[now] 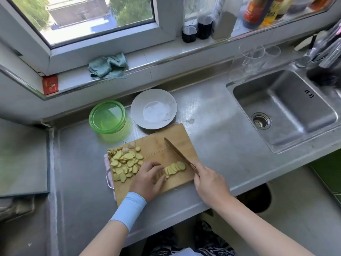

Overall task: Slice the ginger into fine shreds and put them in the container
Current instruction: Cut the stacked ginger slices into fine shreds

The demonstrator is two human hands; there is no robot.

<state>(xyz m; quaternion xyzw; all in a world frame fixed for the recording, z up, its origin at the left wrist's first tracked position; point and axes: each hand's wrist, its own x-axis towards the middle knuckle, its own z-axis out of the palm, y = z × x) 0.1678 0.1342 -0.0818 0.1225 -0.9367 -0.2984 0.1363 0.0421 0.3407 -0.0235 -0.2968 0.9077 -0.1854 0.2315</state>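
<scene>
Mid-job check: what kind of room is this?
Most likely a home kitchen: a steel sink, sauce bottles on the windowsill, and ginger slices on a cutting board.

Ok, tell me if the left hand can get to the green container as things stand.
Probably yes: the left hand holds no tool, and only flat ginger slices lie between it and the green container.
</scene>
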